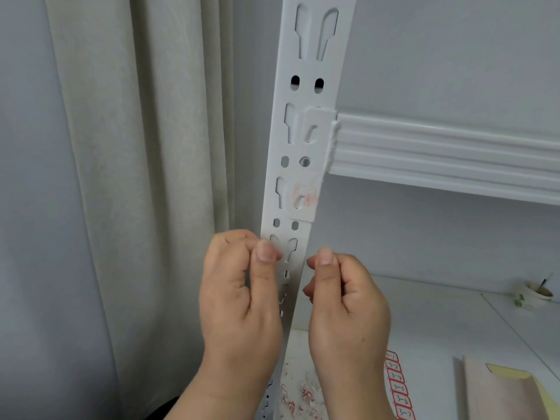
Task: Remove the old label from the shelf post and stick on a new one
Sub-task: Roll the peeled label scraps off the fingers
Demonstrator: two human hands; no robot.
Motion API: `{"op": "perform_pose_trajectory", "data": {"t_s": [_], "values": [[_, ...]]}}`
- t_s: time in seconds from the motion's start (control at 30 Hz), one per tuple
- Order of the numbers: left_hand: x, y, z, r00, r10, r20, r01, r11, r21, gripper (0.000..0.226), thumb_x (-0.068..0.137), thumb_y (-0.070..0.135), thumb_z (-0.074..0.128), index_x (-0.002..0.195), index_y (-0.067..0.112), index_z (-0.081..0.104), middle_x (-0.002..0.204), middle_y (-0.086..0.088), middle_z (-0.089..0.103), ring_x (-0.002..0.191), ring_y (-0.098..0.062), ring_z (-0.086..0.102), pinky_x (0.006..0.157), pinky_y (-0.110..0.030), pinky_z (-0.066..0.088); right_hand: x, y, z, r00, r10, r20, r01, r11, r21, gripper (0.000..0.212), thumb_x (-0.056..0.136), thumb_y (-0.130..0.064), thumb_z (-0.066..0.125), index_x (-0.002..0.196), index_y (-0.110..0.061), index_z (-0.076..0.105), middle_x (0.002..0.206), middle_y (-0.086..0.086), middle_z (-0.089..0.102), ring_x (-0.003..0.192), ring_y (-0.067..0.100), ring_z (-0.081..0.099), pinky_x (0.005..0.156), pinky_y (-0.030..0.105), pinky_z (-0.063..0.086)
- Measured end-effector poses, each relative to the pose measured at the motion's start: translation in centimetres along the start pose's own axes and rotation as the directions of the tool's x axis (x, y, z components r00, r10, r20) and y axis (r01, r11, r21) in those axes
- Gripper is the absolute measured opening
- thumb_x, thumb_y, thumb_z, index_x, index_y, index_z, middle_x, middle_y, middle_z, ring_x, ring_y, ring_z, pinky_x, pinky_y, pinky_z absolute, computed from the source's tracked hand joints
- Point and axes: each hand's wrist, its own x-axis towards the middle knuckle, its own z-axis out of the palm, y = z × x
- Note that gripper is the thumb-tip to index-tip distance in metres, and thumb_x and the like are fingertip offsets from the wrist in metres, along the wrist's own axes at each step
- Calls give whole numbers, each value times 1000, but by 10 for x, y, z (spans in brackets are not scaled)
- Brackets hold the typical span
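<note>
The white slotted shelf post runs up the middle of the view. A faded, partly scraped old label with pinkish traces clings to it just below the shelf beam. Both hands are raised in front of the post, below that label. My left hand has curled fingers, and its thumb and forefinger pinch what looks like a small pale scrap of label. My right hand is curled too, thumb against forefinger, with nothing plainly visible in it. A sheet of red-bordered new labels lies on the lower shelf.
Torn label scraps litter the lower shelf by the post's foot. A brown envelope lies at the bottom right and a paper cup stands at the far right. The white shelf beam juts right; a curtain hangs at the left.
</note>
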Motion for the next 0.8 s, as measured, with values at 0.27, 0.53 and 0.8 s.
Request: {"op": "perform_pose_trajectory", "data": {"t_s": [0.27,0.53,0.8], "values": [[-8,-3,3,995,48,82,-53,997,63,11,90,31,55,98,39,57,96,18,58,92,-2,58,82,-19,47,1,6,-5,999,33,-16,-32,999,18,10,81,-20,61,76,-29,61,78,-12,65,81,4,61,62,5,41],[-10,-1,1,983,-16,182,2,997,73,10,85,39,53,93,38,59,95,20,62,87,-5,61,77,-42,53,-3,8,-3,996,-90,0,90,993,-73,9,80,-25,64,71,-26,66,78,-12,63,78,-1,60,65,3,40],[-8,1,0,977,-58,205,44,996,73,12,84,42,52,92,38,60,93,23,64,87,-6,62,78,-43,53,-3,7,-4,998,-64,-7,64,997,-49,8,83,-29,62,76,-31,67,77,-14,65,79,2,62,64,8,44]]}}
